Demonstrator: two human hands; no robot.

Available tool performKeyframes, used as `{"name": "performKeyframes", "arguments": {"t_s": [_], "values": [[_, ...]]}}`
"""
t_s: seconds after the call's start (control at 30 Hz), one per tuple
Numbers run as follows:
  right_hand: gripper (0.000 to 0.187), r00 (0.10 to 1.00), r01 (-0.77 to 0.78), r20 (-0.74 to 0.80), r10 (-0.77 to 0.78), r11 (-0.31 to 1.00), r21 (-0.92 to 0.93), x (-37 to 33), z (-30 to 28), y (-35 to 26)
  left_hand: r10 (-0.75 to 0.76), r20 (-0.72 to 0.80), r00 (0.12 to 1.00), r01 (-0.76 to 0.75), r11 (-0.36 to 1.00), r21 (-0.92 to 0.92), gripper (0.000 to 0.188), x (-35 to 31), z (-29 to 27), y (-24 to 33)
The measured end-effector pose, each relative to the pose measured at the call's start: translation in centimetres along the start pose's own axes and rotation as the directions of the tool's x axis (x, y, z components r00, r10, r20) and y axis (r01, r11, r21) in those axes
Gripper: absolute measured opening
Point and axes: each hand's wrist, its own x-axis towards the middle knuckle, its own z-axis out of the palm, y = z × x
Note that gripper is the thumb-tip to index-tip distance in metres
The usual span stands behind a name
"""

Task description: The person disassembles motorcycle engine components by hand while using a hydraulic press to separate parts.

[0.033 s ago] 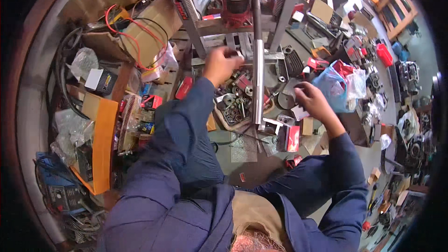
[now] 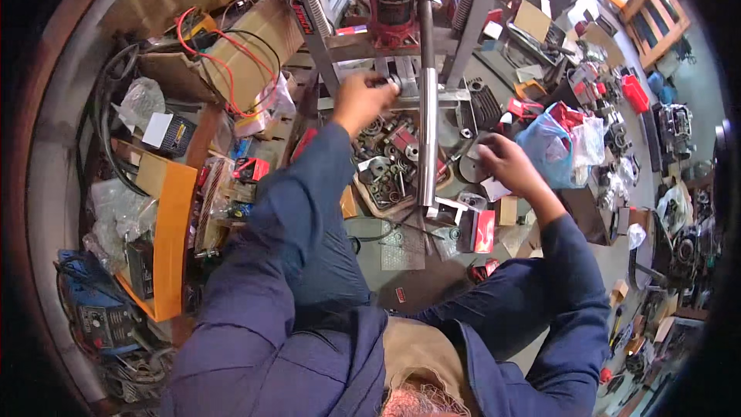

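My left hand point(image 2: 363, 104) reaches to the near side of the press frame, its fingers pinched on a small shiny round metal part point(image 2: 396, 82). To the right of the steel pipe point(image 2: 429, 131), my right hand point(image 2: 509, 164) hovers with curled fingers. Whatever those fingers may hold is hidden. Below and between the hands lies a tray point(image 2: 376, 206) of loose metal parts, among them rings and gears. The pipe runs from the red bottle jack point(image 2: 390, 4) side of the press toward me, over the tray.
The grey press uprights point(image 2: 305, 19) stand ahead. An orange carton flap point(image 2: 174, 239) and a cardboard box point(image 2: 243, 54) with red and black cables lie left. A blue plastic bag point(image 2: 552, 147), a red-and-white box point(image 2: 483, 232) and a finned cylinder point(image 2: 485, 100) lie right.
My left hand has shifted slightly forward, and the small round metal part shows more clearly at its fingertips. My right hand has moved slightly left.
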Motion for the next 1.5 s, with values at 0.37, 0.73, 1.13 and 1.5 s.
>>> {"name": "performKeyframes", "arguments": {"t_s": [0.37,0.73,1.13,1.5], "values": [[0.040,0.923,0.095,-0.383,0.026,0.951,0.293,23.7,16.7,3.9,0.083,-0.210,0.974,-0.042,0.980,0.192,0.029,6.7,-0.1,-6.8],[0.031,0.977,0.120,-0.198,0.080,0.560,0.820,23.8,17.1,8.6,0.330,-0.201,0.922,-0.274,0.925,0.264,0.037,6.9,2.1,-7.0],[0.044,0.908,0.278,-0.420,-0.001,0.749,0.601,20.4,16.3,3.8,0.490,-0.162,0.856,-0.408,0.835,0.370,0.039,7.9,2.3,-7.9],[0.028,0.730,0.418,-0.674,-0.112,0.854,0.310,20.4,17.4,1.7,0.659,-0.158,0.736,-0.548,0.716,0.433,0.049,8.0,2.7,-8.1]]}}
